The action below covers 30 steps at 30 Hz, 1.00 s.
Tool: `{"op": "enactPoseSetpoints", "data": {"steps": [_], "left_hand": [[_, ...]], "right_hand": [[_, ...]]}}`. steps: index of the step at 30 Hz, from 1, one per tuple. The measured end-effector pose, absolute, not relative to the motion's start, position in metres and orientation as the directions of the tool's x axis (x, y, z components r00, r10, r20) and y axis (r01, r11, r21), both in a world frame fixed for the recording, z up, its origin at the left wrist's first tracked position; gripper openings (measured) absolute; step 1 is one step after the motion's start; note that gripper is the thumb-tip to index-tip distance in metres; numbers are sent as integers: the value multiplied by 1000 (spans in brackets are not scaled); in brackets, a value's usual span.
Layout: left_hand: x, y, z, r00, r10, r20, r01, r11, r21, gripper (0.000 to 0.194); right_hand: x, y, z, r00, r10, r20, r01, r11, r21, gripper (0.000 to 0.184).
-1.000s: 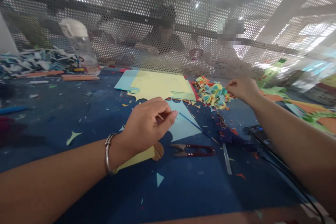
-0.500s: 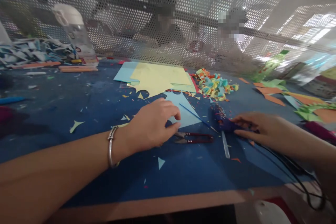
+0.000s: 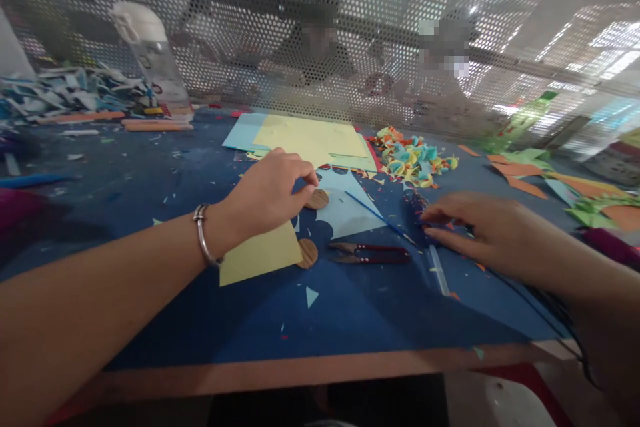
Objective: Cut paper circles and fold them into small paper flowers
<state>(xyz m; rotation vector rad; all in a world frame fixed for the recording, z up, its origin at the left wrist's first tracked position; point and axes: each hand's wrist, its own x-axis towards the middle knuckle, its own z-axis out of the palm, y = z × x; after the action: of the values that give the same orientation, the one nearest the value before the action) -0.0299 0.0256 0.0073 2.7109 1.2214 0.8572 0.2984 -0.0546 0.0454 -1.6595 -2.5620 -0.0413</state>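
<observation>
My left hand [image 3: 270,190] hovers over the middle of the table, thumb and forefinger drawn together; anything between them is too small to make out. Just under the fingertips shows a round wooden disc [image 3: 318,199]. A second wooden disc [image 3: 307,253] touches a yellow paper piece [image 3: 260,255] below the wrist. My right hand [image 3: 460,223] has its fingers curled on a dark glue gun [image 3: 416,205], partly hidden and blurred. From the gun sticks out a clear glue stick [image 3: 439,271]. Between the hands lie thread snips [image 3: 370,253] and a thin blue stick [image 3: 375,213] on light blue paper [image 3: 345,203].
Yellow sheets [image 3: 310,137] and a pile of curled paper bits [image 3: 413,157] lie farther back. A water bottle [image 3: 160,67] stands at the back left, near paper strips [image 3: 70,93]. Orange and green scraps [image 3: 530,170] lie right. Behind a perforated screen [image 3: 240,27] are people.
My left hand has moved up and left, uncovering the two wooden discs and the yellow piece. Its thumb and forefinger have come closer together. My right hand has shifted forward on the glue gun.
</observation>
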Motion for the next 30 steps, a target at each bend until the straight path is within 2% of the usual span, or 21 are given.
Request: {"op": "enactPoseSetpoints", "data": {"steps": [4,7,12,16,21,25,30], "left_hand": [[-42,38,8,503,755,421,735,-630,251,19],[-44,40,7,503,757,416,741,-626,243,23],[-33,39,1,616,721,319,685,-689,236,41],[-27,43,-3,650,710,270,672,-704,231,38],[-42,48,1,582,763,281,763,-632,134,34],[-53,48,9,538,820,195,826,-559,74,42],[-52,50,12,542,830,135,790,-557,255,41]], "right_hand": [[259,-33,35,-502,865,21,865,501,24,19],[246,-18,27,-473,881,-4,879,472,64,15],[248,-13,19,-396,918,16,918,396,-18,16],[252,-15,15,-376,926,31,925,377,-47,17],[254,-19,15,-359,933,29,933,360,-17,16],[255,-24,17,-368,929,41,930,367,23,14],[256,-28,18,-375,925,59,926,370,77,11]]}}
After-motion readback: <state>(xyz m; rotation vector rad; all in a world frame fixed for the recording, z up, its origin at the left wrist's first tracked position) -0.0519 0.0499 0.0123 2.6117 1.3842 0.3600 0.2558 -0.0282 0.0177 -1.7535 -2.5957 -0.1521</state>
